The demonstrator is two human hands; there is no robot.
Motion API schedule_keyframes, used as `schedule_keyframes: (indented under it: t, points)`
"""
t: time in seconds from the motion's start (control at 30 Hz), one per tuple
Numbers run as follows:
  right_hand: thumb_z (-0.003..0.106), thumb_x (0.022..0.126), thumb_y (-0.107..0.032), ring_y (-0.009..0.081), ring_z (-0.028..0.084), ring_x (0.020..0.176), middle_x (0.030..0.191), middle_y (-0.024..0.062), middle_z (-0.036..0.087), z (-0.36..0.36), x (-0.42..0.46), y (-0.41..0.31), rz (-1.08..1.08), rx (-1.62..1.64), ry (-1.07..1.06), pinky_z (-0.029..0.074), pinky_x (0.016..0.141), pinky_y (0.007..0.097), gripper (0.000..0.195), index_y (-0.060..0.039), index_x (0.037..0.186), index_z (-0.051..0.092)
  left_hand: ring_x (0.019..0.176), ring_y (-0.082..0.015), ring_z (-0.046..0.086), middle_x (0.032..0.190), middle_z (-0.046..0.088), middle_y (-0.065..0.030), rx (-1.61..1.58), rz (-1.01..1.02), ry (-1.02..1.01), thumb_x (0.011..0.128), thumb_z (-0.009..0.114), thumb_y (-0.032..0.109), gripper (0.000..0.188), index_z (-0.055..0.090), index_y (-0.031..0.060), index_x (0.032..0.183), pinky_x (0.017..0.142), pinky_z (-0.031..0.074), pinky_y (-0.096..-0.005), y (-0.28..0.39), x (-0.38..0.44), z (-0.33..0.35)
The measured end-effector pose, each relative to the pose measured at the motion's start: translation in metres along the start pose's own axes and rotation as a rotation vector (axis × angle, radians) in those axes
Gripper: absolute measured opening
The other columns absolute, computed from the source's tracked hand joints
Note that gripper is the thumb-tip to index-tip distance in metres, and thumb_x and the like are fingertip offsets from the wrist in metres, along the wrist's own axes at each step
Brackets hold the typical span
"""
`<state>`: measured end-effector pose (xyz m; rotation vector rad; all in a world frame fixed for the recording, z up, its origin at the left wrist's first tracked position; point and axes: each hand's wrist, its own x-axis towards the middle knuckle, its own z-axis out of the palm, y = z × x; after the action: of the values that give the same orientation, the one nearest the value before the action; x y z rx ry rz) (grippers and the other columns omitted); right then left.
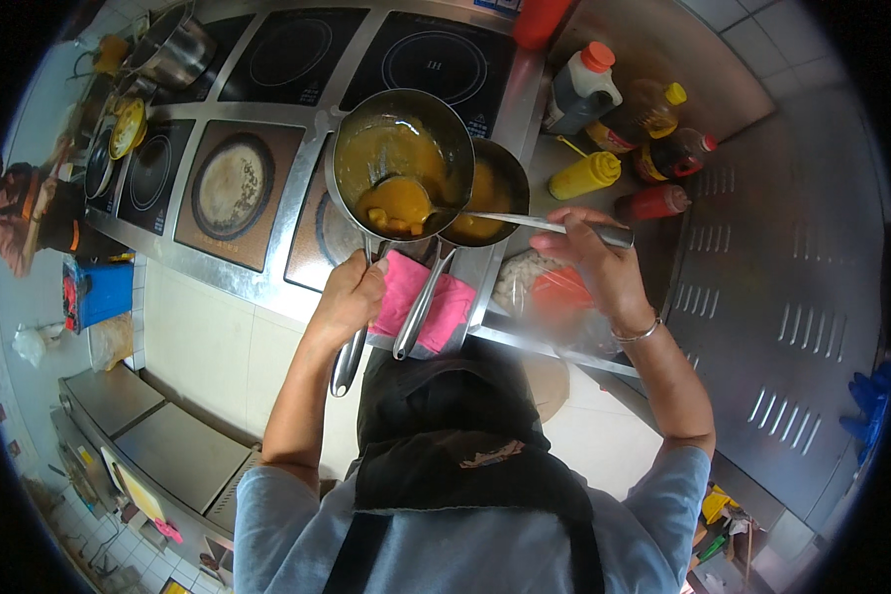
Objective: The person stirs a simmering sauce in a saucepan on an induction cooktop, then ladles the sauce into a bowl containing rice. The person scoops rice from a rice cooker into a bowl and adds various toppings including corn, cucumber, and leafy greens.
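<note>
My left hand (349, 301) grips the metal handle of a saucepan (353, 148). Brown sauce coats the inside of this pan. In my right hand (590, 256) is the handle of a steel ladle (512, 217), whose bowl sits in the saucepan with brown sauce and small chunks in it. A second pan (520, 185) with similar sauce stands partly hidden behind the first, its handle (423, 306) pointing towards me. Under that handle lies a folded pink cloth (453, 304) on the counter edge.
Induction hobs (286, 52) fill the steel counter (278, 215). At right stand a jug (575, 89), a yellow squeeze bottle (585, 176), a red one (653, 202) and other sauce bottles (672, 154). A clear plastic bag (520, 286) lies below them. Another person (26, 215) is at far left.
</note>
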<state>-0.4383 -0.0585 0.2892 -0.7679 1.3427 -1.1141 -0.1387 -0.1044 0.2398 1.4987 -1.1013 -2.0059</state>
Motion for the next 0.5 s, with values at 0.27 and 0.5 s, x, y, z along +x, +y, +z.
schedule_keyframes:
  t: [0.27, 0.5]
  points:
    - [0.046, 0.098, -0.018, 0.0250, 0.067, 0.090, 0.099, 0.0150, 0.063, 0.015, -0.001, 0.009, 0.072, 0.207, 0.106, 0.055, 0.082, 0.0327, 0.026, 0.0043, 0.106, 0.057, 0.047, -0.0063, 0.035, 0.061, 0.038, 0.0032, -0.003, -0.007, -0.011, 0.095, 0.048, 0.017, 0.016, 0.041, 0.0042, 0.088, 0.042, 0.030, -0.0244, -0.001, 0.001, -0.001]
    - [0.049, 0.097, -0.017, 0.0236, 0.067, 0.088, 0.098, 0.0117, 0.063, 0.015, -0.003, 0.000, 0.034, 0.101, 0.201, 0.055, 0.081, 0.0330, 0.023, 0.0031, 0.103, 0.058, 0.046, -0.0032, 0.032, 0.061, 0.036, 0.0072, 0.027, -0.002, 0.029, 0.096, 0.046, 0.018, 0.014, 0.042, 0.0091, 0.086, 0.041, 0.025, -0.0211, 0.004, 0.001, 0.001]
